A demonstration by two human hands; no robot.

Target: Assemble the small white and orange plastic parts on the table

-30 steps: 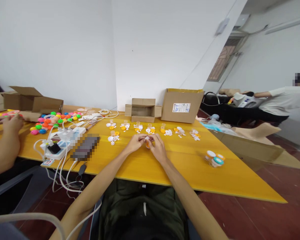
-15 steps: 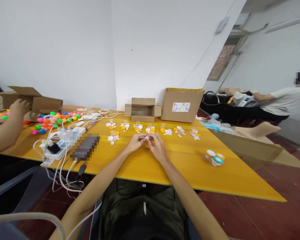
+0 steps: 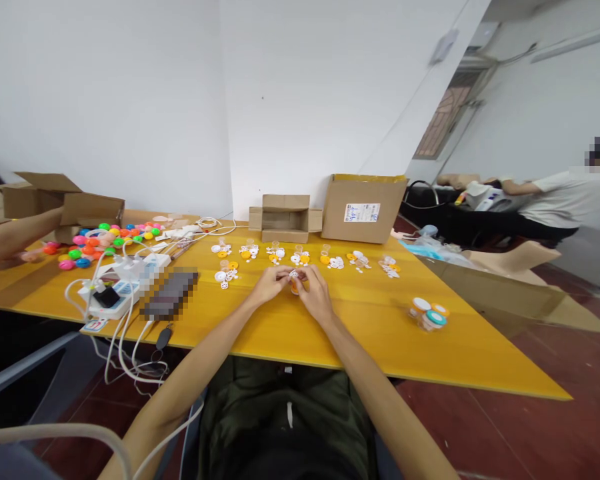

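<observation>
My left hand (image 3: 271,284) and my right hand (image 3: 316,292) meet above the table, fingers pinched together. Between the fingertips they hold a small white piece with holes (image 3: 293,274). Right below it, partly covered by my fingers, shows a small orange part (image 3: 295,288); its exact kind is hidden. Beyond my hands lies a row of small heaps of clear cups, white discs and orange rings, such as the heap (image 3: 301,258) straight ahead. Another heap (image 3: 225,275) sits nearer, to the left of my left hand. Several lidded clear jars (image 3: 433,319) stand together at the right.
Behind the heaps stand a small open carton (image 3: 285,233) and a large labelled box (image 3: 363,212). Left are a power strip (image 3: 130,283) with cables, a dark phone (image 3: 173,295) and colourful balls (image 3: 87,250). A co-worker's arm (image 3: 20,235) reaches toward another open carton (image 3: 93,212).
My hands keep nearly the same place and pinch. The co-worker's hand at the left has gone from above the carton to in or behind it, with the arm lying lower.
</observation>
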